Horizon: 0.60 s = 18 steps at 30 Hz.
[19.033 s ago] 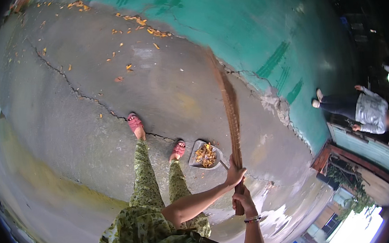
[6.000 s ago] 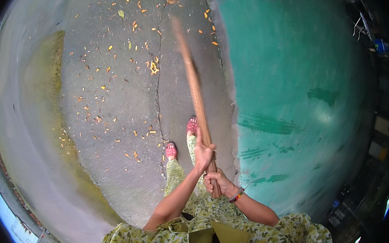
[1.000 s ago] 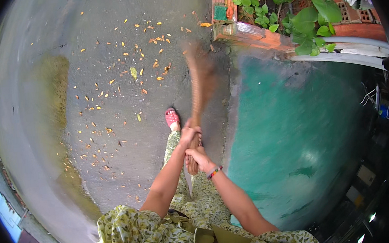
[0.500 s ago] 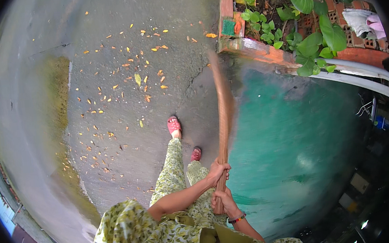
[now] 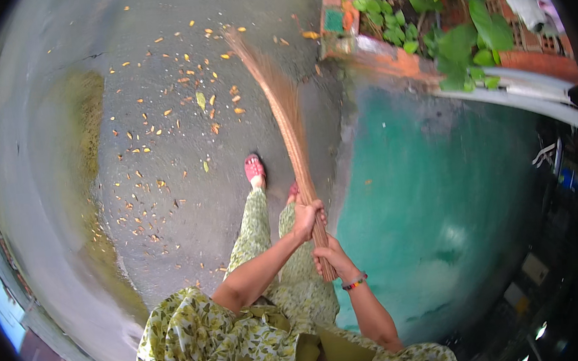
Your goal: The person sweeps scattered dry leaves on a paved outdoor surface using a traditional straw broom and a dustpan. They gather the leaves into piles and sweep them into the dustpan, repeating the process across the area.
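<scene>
Ground (image 5: 189, 209): grey concrete strewn with small yellow leaves (image 5: 162, 116); a teal painted patch (image 5: 439, 196) lies to the right
Planter (image 5: 387, 44): brick-edged bed of green plants at the top right
Broom (image 5: 284, 120): long straw bundle slanting up and left, tips among the leaves, angled low so the bristles can drag
Left hand (image 5: 307, 218): clenched round the bundle, above the other, likely steering
Right hand (image 5: 331, 258): gripping the butt end, likely driving
Since half a second ago: the broom tip has swung left, from beside the planter towards the leaves

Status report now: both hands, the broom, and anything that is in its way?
Left hand and right hand both shut on long straw broom. Bristle tips on grey pavement among yellow fallen leaves. Brick planter close ahead.
</scene>
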### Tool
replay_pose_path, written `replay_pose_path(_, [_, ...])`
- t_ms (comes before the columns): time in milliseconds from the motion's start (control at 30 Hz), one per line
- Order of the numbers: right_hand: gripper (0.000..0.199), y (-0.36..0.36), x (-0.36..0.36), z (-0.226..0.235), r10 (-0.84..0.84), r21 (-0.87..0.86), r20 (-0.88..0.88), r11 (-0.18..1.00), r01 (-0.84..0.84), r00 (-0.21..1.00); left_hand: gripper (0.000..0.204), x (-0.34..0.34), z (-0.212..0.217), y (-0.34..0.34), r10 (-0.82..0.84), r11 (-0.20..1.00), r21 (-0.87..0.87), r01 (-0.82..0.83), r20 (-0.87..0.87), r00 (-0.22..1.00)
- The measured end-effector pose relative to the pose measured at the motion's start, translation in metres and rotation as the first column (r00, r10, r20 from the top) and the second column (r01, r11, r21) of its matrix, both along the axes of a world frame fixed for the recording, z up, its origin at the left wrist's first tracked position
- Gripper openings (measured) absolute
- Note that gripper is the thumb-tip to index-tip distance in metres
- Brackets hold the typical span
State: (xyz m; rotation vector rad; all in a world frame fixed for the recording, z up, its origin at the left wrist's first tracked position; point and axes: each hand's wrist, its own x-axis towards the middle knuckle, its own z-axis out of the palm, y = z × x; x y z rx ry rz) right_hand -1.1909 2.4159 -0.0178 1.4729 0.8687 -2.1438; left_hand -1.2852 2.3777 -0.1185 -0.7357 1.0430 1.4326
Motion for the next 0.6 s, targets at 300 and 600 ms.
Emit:
replay_pose_path(300, [0.011,-0.084,0.154,0.067,-0.684,0.073,0.3,0.712,0.699,0.665,0.023,0.196,0.044,-0.014,-0.663,0.748,0.324,0.579,0.327,0.673])
replay_pose_path(600, [0.011,-0.079,0.139,0.0,-0.412,-0.234,0.178,0.864,0.446,0.893,0.01,0.152,-0.012,-0.064,-0.518,0.851,0.001,0.525,0.158,0.84])
